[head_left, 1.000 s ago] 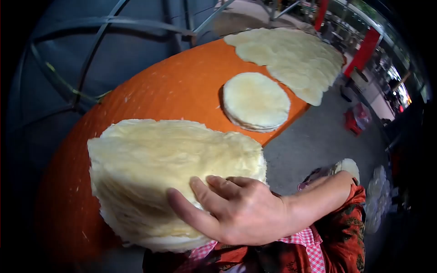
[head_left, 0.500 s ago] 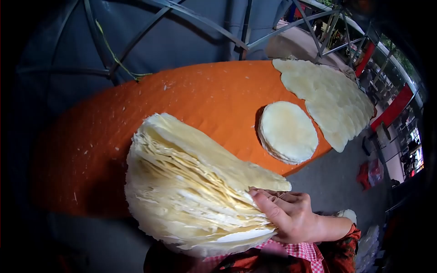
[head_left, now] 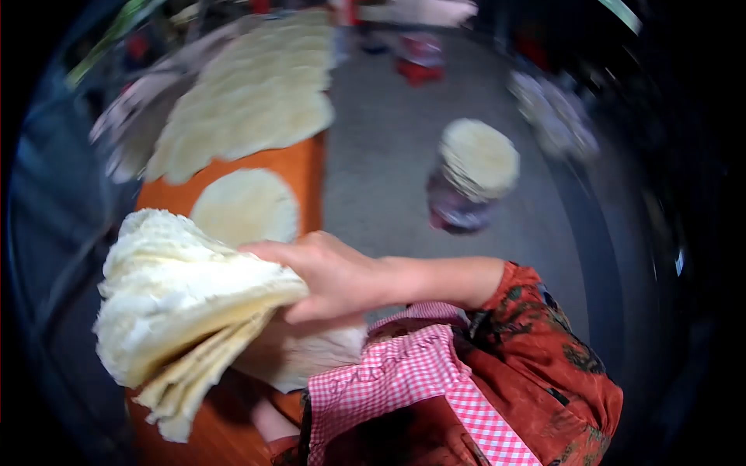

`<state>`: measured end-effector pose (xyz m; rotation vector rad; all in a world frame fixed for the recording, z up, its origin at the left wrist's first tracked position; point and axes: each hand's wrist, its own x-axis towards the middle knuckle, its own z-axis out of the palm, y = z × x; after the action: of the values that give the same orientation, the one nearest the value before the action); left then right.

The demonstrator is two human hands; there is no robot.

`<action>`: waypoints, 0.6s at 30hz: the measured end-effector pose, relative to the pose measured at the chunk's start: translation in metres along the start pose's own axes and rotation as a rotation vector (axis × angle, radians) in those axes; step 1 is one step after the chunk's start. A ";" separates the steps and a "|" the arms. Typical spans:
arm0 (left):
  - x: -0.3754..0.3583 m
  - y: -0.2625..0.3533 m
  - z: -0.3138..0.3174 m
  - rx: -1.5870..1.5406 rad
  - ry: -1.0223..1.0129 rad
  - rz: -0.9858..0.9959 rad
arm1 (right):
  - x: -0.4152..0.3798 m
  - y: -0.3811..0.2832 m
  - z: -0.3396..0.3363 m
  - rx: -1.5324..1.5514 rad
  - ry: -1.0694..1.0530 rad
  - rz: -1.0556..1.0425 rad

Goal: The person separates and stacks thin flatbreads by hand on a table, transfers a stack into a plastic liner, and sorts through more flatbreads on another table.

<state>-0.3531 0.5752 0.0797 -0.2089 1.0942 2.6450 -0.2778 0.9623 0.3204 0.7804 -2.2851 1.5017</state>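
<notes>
On orange surface [head_left: 310, 180]: overlapping cream discs [head_left: 252, 89], round cream stack [head_left: 247, 203] part-blocked by folded cream thin-sheet bundle [head_left: 183, 291]. Clutching bundle above surface in right grip [head_left: 330, 276], fanning leftward, long axis crosswise. Cannot tell left grip: hidden.

You are wearing a red-orange shirt whose right sleeve [head_left: 563, 353] is showing dark, leafy patches and is ending in a gathered edge near the elbow. Your right hand [head_left: 330, 276] is showing bare. Over the shirt you are wearing a pink-and-white checked apron [head_left: 350, 400]; dark lettering [head_left: 385, 363], too unclear to read, is running across it. A strap [head_left: 493, 423] in matching check is slanting down from the apron's corner. A bit of red left sleeve [head_left: 284, 448] is peeking out.
</notes>
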 end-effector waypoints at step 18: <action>0.258 -0.494 0.391 0.469 -0.166 -0.750 | -0.364 0.312 -0.411 0.175 0.851 1.016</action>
<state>-0.4616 1.2373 -0.0361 -0.2362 1.2345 1.6771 -0.1854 1.5332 0.0663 -1.0136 -1.8570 1.8587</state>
